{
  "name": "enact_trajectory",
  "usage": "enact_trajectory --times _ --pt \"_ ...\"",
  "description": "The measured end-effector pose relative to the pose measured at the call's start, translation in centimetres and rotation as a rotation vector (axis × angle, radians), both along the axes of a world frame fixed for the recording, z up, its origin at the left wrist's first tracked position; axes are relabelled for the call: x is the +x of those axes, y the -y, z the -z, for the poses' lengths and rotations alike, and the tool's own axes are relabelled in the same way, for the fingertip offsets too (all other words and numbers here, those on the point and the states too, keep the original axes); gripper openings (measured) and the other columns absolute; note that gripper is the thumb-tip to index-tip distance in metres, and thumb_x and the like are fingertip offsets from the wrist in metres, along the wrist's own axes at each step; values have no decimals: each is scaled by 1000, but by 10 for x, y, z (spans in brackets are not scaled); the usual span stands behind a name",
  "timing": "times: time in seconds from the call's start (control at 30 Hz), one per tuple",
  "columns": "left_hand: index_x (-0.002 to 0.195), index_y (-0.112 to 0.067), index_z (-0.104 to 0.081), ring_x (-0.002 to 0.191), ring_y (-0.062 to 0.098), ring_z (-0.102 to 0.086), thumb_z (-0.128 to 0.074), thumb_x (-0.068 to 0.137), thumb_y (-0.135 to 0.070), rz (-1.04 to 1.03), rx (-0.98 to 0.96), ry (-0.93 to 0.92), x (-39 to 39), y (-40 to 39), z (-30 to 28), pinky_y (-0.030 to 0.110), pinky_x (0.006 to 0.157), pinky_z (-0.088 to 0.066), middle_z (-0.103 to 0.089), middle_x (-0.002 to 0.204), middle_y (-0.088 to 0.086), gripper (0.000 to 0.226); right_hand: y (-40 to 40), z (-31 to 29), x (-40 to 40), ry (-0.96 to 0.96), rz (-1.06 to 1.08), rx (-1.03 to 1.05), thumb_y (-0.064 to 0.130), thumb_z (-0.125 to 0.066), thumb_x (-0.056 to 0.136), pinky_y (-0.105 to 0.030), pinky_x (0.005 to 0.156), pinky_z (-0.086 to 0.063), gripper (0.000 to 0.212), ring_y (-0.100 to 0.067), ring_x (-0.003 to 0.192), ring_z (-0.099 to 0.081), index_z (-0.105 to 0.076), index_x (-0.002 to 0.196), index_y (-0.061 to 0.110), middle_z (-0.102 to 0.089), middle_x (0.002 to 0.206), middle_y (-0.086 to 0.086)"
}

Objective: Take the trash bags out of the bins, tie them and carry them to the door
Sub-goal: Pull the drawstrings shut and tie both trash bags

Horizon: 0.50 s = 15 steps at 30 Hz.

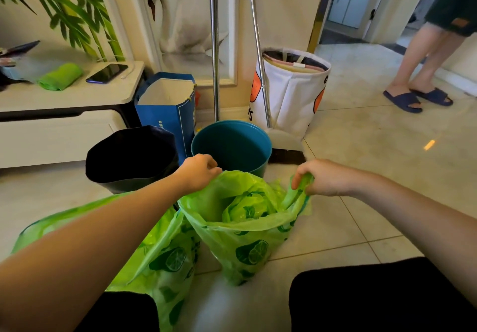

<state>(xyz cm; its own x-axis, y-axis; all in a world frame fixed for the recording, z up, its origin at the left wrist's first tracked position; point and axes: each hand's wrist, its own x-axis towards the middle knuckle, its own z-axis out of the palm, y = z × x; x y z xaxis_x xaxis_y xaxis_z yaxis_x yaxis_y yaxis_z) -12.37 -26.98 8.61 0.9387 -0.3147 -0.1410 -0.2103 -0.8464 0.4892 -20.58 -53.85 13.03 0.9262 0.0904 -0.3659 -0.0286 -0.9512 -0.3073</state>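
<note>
Underfoot, glossy beige floor tiles (361, 166) reach an open doorway (346, 9).

Open lime-print green bag (247, 249) on floor

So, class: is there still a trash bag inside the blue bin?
No, the blue bin shows only its bare inner wall, while the green bag stands on the floor before it.
</note>
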Motion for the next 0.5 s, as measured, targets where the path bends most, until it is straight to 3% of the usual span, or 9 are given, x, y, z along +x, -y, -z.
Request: enact_trajectory --times 0.1,0.23,0.33,0.5 --pt "123 -9 -58 110 30 -58 -52 94 -39 18 84 -59 -2 8 6 37 90 -47 -63 120 14 43 1 -2 -2 23 -14 -19 13 -70 78 -29 77 -48 17 -18 88 -56 -72 86 28 -63 100 -2" --pt "119 -9 -63 108 29 -60 -55 93 -33 54 100 -58 -7 11 11 33 85 -47 -65 118 14 36 3 -5 -3 -6 -53 -66 9 -64 80 -26 73 -47 24 -17 84 -55 -73 87 30 -58 92 3" --pt "112 -12 -67 97 25 -62 -59 90 -22 3 29 -34 -3 6 6 30 80 -49 -68 112 11 25 3 -5 -4 -46 -102 -97 12 -65 77 -32 79 -53 27 -20 89 -58 -69 90 36 -55 95 3" --pt "98 -11 -69 82 20 -58 -58 90 -16 -198 -170 22 6 -9 -5 31 72 -48 -63 91 5 15 -1 1 1 -18 -195 -252 18 -73 76 -37 84 -53 18 -23 95 -58 -73 92 26 -53 104 -2"
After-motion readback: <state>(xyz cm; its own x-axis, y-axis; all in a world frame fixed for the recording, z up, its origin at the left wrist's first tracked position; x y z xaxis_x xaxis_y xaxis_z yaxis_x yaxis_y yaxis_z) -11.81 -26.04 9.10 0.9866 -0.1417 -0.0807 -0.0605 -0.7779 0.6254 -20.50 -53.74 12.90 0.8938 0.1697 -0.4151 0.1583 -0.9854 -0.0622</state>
